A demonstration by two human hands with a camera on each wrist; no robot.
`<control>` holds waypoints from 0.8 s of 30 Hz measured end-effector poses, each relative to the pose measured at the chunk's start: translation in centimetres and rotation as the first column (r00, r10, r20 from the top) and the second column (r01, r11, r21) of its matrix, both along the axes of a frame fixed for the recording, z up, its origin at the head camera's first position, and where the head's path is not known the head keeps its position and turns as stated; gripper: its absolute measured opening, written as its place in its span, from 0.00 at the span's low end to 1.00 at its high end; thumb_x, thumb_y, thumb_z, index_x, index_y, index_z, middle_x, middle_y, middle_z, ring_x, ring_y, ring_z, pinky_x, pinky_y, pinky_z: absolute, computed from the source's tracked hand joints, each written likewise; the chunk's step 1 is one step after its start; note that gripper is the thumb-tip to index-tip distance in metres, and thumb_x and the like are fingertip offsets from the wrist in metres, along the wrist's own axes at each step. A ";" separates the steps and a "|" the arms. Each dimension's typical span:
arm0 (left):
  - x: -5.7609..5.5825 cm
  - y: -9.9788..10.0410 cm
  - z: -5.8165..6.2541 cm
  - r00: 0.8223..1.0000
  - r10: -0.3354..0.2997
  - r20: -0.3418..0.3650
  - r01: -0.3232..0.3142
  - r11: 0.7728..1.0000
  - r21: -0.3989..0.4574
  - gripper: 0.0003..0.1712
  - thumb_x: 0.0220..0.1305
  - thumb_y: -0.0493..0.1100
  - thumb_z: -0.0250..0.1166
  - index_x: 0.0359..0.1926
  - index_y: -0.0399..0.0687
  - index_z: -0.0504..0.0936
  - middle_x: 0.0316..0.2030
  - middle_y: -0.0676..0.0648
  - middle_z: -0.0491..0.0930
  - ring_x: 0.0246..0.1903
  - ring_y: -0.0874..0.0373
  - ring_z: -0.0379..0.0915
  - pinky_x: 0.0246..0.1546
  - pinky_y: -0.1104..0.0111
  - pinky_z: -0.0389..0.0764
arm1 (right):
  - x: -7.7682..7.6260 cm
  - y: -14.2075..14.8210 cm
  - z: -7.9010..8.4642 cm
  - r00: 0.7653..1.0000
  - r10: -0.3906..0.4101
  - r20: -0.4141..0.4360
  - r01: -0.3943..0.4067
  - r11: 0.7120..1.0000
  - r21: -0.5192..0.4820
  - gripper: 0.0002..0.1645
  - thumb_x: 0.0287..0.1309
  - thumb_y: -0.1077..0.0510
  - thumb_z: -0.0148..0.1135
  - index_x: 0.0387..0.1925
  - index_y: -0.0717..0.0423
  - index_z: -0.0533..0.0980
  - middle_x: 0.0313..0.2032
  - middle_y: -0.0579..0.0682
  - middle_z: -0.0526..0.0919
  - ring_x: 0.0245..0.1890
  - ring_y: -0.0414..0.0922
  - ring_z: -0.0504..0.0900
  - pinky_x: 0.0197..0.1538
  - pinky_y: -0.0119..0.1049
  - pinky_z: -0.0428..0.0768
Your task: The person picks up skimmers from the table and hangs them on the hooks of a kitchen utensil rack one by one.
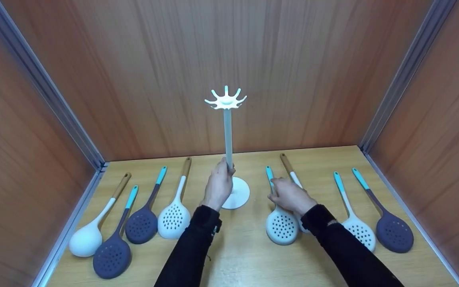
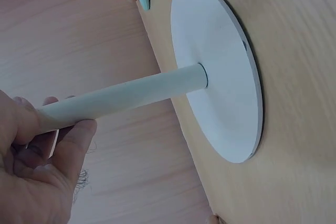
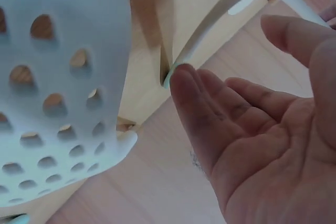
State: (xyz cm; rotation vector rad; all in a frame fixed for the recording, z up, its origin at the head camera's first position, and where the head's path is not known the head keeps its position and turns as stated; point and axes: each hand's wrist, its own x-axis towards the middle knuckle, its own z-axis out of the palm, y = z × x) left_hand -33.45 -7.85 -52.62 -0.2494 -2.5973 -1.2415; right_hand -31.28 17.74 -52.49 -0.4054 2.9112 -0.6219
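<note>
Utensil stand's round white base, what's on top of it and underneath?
The pole rises from the middle of the round white base; nothing else shows on top. What's underneath can't be seen: the base covers it, with wooden tabletop visible beside it.

An enclosed booth, seemingly a lab or test station, is forming the workplace.

A wood-grain back panel and matching side panels are closing in a pale wooden tabletop, with grey metal strips framing the corners. Perforated skimmers are lying in spread-out groups on both sides of a white utensil stand, looking deliberately laid out.
</note>
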 end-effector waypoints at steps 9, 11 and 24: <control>1.6 0.5 -0.3 0.999 0.005 -0.052 -0.009 0.998 -0.067 0.06 0.92 0.33 0.57 0.57 0.41 0.80 0.51 0.41 0.89 0.52 0.43 0.94 0.48 0.51 0.97 | -1.1 -0.5 -0.7 0.999 -0.013 -0.033 0.017 0.992 0.127 0.13 0.76 0.58 0.78 0.43 0.64 0.83 0.35 0.52 0.81 0.32 0.47 0.77 0.36 0.40 0.78; 1.7 0.7 -0.4 0.998 0.010 -0.057 -0.014 0.998 -0.062 0.05 0.91 0.33 0.58 0.57 0.41 0.81 0.50 0.42 0.89 0.52 0.44 0.94 0.50 0.50 0.96 | -1.2 -0.5 -0.7 0.999 -0.030 -0.020 0.033 0.989 0.145 0.12 0.76 0.59 0.78 0.40 0.62 0.82 0.33 0.50 0.78 0.31 0.46 0.75 0.35 0.38 0.75; 1.5 0.7 -0.4 0.998 0.045 -0.037 -0.047 0.997 -0.059 0.04 0.89 0.32 0.62 0.57 0.41 0.80 0.49 0.42 0.89 0.53 0.42 0.95 0.51 0.49 0.97 | -2.9 -1.6 -0.8 0.978 -0.125 0.164 0.097 0.981 0.170 0.06 0.79 0.63 0.74 0.41 0.62 0.85 0.28 0.48 0.76 0.28 0.45 0.76 0.31 0.34 0.74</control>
